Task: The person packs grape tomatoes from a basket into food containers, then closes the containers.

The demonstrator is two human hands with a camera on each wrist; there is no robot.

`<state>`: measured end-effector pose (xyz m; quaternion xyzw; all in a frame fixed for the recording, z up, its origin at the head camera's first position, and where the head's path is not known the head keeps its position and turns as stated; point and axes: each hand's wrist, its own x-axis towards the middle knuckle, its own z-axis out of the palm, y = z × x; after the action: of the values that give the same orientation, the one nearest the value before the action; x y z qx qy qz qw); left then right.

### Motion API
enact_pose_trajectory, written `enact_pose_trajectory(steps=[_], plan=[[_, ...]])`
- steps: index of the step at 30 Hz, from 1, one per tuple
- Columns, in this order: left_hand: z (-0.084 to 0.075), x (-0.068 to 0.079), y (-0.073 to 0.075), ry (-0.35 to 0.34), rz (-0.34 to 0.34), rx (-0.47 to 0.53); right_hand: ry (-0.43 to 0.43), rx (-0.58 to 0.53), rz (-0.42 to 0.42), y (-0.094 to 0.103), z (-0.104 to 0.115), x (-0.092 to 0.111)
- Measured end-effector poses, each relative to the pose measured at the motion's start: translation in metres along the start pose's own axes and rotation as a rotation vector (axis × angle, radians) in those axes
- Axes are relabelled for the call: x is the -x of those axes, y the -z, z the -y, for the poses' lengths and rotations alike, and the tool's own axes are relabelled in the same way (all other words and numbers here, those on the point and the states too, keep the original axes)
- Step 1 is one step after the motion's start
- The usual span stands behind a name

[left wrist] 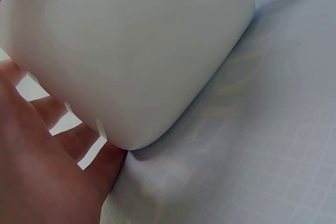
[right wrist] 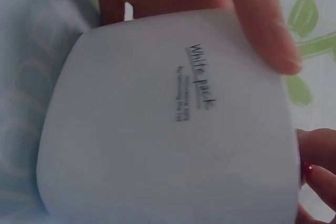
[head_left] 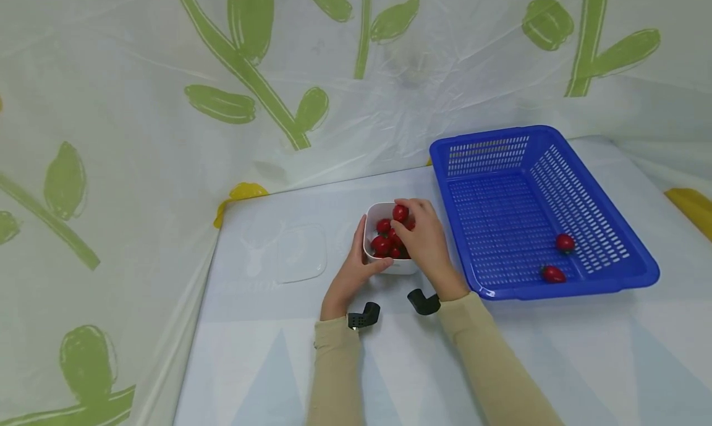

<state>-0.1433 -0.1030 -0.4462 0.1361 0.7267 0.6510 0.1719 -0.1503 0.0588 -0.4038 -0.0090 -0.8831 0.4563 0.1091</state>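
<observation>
A white square plastic container (head_left: 397, 266) with several red strawberries (head_left: 381, 245) inside stands on the table. My left hand (head_left: 356, 271) holds it from the left, thumb at the front rim and fingers spread along its side; the left wrist view shows this hand (left wrist: 47, 145) against the container wall (left wrist: 136, 66). Over the container's right part, my right hand (head_left: 425, 237) pinches one strawberry (head_left: 400, 213) between thumb and fingertips. In the right wrist view, printed words mark the container's front (right wrist: 157, 119), and a bit of red shows between fingertips at its right edge.
A large blue slotted basket (head_left: 489, 228) stands to the right, with two strawberries (head_left: 565, 243) on its floor. To the left lies a clear square lid (head_left: 302, 253) flat on the table. A leaf-patterned sheet (head_left: 356, 123) hangs behind the table.
</observation>
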Motion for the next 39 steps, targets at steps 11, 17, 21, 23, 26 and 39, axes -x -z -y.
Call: enact_pose_trajectory(steps=[11, 17, 21, 23, 26, 39], plan=[[0.020, -0.008, 0.001, 0.013, -0.033, -0.005, 0.073, 0.127, -0.086, -0.008, -0.006, 0.000], [0.023, -0.009, 0.000, -0.014, -0.048, -0.017, 0.084, 0.124, -0.092, -0.007, -0.007, 0.000], [0.022, -0.009, 0.000, -0.015, -0.053, -0.019, 0.064, 0.108, -0.072, -0.007, -0.007, 0.000], [0.023, -0.009, 0.000, -0.015, -0.054, -0.020, 0.057, 0.096, -0.065, -0.007, -0.007, 0.000], [0.024, -0.009, 0.000, -0.015, -0.050, -0.016, 0.049, 0.073, -0.061, -0.007, -0.008, 0.001], [0.024, -0.009, 0.002, -0.008, -0.043, 0.014, 0.021, -0.098, -0.007, 0.004, -0.001, 0.006]])
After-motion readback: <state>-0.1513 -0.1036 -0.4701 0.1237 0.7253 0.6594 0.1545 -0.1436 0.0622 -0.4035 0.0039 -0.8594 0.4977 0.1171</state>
